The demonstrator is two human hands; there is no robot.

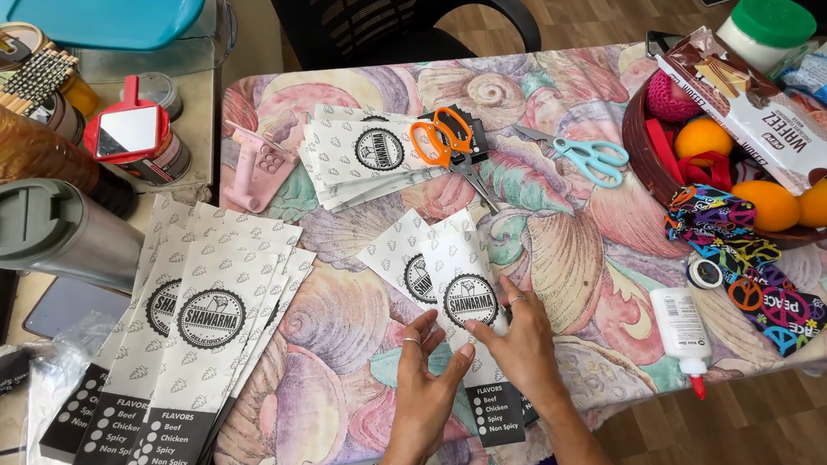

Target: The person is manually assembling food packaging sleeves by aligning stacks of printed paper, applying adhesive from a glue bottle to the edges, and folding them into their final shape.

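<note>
My left hand (425,379) and my right hand (521,342) rest together on a white patterned paper sleeve (467,283) with a round black emblem, lying at the front of the table. My right hand presses flat on its right side; my left hand's fingertips pinch its lower edge. A second similar sleeve (403,260) lies partly under it. A stack of the same sleeves (201,325) fans out at the left, and another pile (366,155) sits further back.
Orange-handled scissors (447,140) and teal-handled scissors (582,156) lie on the shell-patterned tablecloth (582,260). A glue bottle (682,327), tape roll (707,272), patterned cloth (760,279) and a brown fruit bowl (648,165) are at right. A steel mug (46,232) and mirror (126,133) are at left.
</note>
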